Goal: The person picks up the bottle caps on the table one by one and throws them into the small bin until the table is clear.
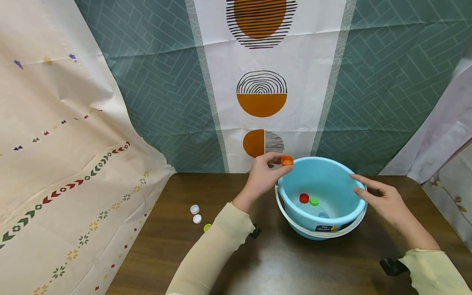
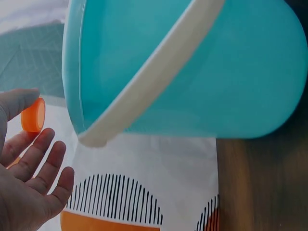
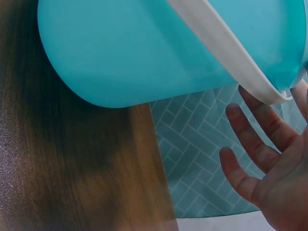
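My left hand pinches an orange bottle cap between thumb and finger, just above the left rim of a light blue bucket. In the left wrist view the orange cap is seen edge-on, the other fingers spread apart. Inside the bucket lie a red cap, a green cap and a blue cap. My right hand rests at the bucket's right rim, thumb and index fingertip over the edge. Its other fingers extend loosely outside, by the handle's end.
The bucket's white handle hangs down on the near side. Two white caps and a yellow cap lie on the brown wooden table, left of my left forearm. Patterned cloths hang behind and beside the table.
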{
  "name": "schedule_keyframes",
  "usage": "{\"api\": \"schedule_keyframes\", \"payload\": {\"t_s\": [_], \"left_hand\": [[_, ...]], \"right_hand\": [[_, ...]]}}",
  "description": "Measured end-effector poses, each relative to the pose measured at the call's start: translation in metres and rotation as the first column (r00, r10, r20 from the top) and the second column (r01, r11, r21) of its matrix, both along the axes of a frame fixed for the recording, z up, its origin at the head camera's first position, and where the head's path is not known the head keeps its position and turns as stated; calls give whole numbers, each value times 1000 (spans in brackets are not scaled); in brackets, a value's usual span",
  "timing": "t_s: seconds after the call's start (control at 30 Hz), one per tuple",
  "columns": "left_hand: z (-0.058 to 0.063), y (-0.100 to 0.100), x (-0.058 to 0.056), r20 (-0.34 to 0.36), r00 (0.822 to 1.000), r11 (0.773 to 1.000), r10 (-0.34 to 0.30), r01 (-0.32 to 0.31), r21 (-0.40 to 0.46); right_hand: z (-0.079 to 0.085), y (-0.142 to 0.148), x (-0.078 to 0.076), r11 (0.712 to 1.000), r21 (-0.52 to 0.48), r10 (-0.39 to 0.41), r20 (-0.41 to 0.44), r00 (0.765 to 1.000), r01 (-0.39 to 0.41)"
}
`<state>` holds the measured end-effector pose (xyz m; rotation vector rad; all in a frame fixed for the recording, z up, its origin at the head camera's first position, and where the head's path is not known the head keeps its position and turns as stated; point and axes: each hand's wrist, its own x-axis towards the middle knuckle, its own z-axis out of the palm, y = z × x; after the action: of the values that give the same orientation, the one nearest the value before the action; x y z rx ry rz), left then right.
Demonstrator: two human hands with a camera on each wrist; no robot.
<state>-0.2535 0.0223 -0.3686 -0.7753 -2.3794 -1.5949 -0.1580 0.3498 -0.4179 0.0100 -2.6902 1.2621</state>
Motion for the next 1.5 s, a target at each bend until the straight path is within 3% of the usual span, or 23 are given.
{"api": "schedule_keyframes", "payload": {"t_s": [0.43,0.87,1.37,1.5], "left_hand": [[12,30,9,34,999,999,-21,22,-30],[11,51,12,28,996,996,-87,87,-21],[9,62,14,30,996,996,-80,81,-29],[9,63,14,60,996,997,-71,73,-34]], "right_hand": [[1,1,-1,1000,13,17,-6,1000,-17],[2,1,-3,1000,13,15,-7,1000,-15],[2,-1,-3,1000,-9,5,4,1000,-5],[4,-1,-2,1000,-21,14,3,1000,-14]]}}
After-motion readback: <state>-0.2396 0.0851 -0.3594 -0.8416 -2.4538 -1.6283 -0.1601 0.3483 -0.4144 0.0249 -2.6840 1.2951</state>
